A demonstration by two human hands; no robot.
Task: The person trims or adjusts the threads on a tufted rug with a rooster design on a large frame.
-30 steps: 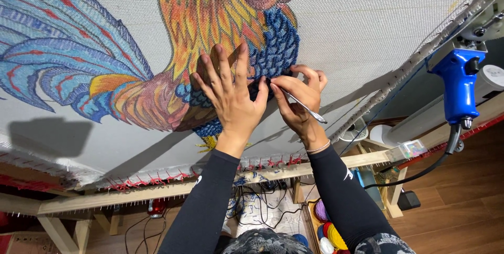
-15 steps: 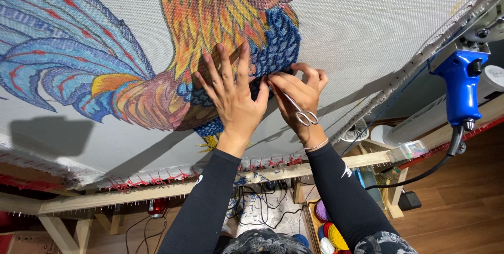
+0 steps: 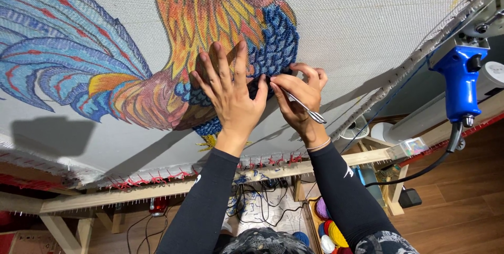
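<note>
A large stretched canvas (image 3: 367, 28) carries a colourful printed rooster; its blue tufted breast patch (image 3: 275, 44) stands out in thick yarn. My left hand (image 3: 231, 94) lies flat on the cloth, fingers spread, just left of that patch. My right hand (image 3: 299, 96) pinches a pair of small metal scissors (image 3: 307, 109) with the tips at the dark yarn along the patch's lower edge. Both arms wear black sleeves.
A blue tufting gun (image 3: 461, 83) hangs at the right edge of the wooden frame (image 3: 157, 188), its black cable looping down. Balls of yarn (image 3: 331, 230) sit in a box on the wooden floor below, beside loose cables and a small white fan (image 3: 357, 128).
My right hand has turned the scissors, so the handles now point down-right. Both hands stay at the same spot on the canvas.
</note>
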